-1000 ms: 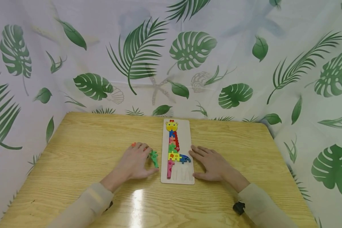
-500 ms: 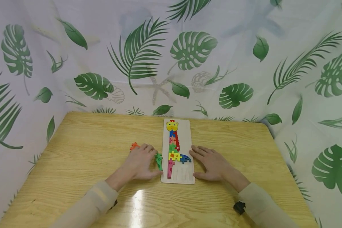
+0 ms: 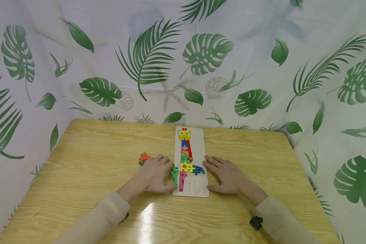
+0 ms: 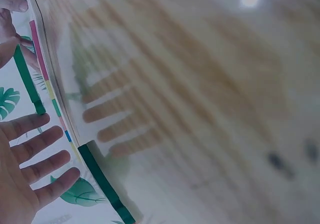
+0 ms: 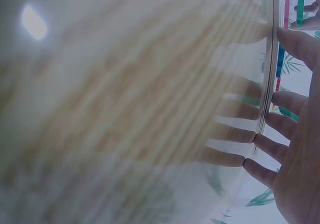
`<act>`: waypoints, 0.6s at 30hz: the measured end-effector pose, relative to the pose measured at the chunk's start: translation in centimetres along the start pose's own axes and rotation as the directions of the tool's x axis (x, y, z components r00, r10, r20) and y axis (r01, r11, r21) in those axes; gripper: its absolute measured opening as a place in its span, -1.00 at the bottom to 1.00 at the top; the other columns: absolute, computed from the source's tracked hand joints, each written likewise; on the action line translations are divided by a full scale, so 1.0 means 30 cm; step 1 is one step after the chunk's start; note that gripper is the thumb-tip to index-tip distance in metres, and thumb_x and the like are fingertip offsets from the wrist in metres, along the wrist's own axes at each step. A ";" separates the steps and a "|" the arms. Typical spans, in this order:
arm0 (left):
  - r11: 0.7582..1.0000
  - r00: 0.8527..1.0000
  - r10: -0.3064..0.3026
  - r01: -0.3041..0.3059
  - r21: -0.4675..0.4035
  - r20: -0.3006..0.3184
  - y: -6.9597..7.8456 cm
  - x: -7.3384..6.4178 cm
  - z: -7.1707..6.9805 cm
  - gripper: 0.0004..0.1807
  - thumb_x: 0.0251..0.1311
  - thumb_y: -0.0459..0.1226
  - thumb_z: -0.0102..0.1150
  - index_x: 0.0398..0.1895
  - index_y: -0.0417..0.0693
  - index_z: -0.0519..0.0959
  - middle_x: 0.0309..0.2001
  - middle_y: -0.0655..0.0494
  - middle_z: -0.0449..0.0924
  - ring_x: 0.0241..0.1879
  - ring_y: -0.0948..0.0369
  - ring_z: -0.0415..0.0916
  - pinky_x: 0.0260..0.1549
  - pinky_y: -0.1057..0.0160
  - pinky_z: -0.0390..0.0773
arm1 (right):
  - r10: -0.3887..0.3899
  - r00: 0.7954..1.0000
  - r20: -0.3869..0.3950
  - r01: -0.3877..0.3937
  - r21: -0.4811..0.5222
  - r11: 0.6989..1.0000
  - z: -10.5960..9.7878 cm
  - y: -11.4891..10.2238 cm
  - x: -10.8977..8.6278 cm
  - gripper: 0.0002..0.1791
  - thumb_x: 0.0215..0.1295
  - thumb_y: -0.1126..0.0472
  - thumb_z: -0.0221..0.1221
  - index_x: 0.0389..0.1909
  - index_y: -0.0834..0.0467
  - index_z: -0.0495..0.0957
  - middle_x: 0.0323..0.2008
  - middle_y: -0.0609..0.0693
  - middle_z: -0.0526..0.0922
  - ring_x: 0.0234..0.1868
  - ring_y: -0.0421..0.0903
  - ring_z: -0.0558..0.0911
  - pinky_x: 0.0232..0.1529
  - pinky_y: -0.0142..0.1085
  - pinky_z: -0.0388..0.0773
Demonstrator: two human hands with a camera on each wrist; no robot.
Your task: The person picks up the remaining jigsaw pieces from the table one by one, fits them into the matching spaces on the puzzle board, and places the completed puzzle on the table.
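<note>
A giraffe jigsaw board [image 3: 198, 142] lies upright in the head view, with a yellow head, colored neck and body pieces and a pink leg piece [image 3: 181, 181] in it. My left hand [image 3: 154, 174] pinches a green puzzle piece [image 3: 174, 174] between thumb and index finger, held over the board's left edge, beside the pink leg. In the left wrist view the green piece [image 4: 27, 79] spans from thumb to fingertip, off the table. My right hand [image 3: 225, 174] touches the board's right edge with thumb and fingertips, fingers extended; the right wrist view shows the fingers [image 5: 262, 174] there.
An orange puzzle piece [image 3: 144, 156] and a dark green one [image 3: 141, 163] lie on the wooden table [image 3: 94, 152] behind the left hand, partly hidden by it. Bare leg recesses show at the board's lower right. A leaf-print cloth [image 3: 170, 67] stands behind the table.
My left hand has moved to the right, carrying the green puzzle piece from the table to the board's left edge. More of the orange and dark green pieces shows. The right hand stays put.
</note>
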State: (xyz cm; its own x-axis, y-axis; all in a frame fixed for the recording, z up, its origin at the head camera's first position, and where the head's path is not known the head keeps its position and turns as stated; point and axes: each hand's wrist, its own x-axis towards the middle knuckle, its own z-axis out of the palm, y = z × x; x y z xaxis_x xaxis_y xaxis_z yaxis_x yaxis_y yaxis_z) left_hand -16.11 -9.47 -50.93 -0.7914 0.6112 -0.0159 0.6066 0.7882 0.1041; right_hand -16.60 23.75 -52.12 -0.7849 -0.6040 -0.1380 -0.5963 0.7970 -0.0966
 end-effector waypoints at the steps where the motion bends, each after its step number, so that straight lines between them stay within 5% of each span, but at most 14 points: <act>1: 1.000 1.000 0.003 -0.003 -0.003 0.001 0.002 0.001 -0.001 -0.03 0.14 0.49 0.13 0.38 0.00 0.54 0.37 -0.04 0.57 0.37 -0.04 0.50 0.30 -0.11 0.60 | 0.000 1.000 0.000 0.000 0.000 1.000 0.001 0.000 0.000 0.01 0.34 -0.47 0.11 0.67 -0.01 0.18 0.69 0.03 0.16 0.65 0.19 0.26 0.52 0.26 0.34; 18: 0.998 0.998 0.056 -0.057 0.037 0.017 0.027 0.032 0.002 -0.05 0.15 0.53 0.05 0.38 0.09 0.54 0.36 0.04 0.58 0.34 0.03 0.50 0.25 -0.01 0.62 | -0.002 1.000 -0.006 0.002 0.008 1.000 -0.005 -0.004 -0.002 0.00 0.34 -0.46 0.12 0.66 0.00 0.20 0.68 0.04 0.18 0.64 0.20 0.27 0.51 0.27 0.35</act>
State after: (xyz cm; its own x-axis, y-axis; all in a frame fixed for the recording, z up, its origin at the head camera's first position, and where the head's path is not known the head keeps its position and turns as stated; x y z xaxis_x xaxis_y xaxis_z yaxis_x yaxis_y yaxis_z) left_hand -16.37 -8.24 -50.93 -0.7544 0.6558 -0.0265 0.6532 0.7541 0.0682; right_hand -16.50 23.69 -51.95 -0.7848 -0.6055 -0.1322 -0.5964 0.7959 -0.1044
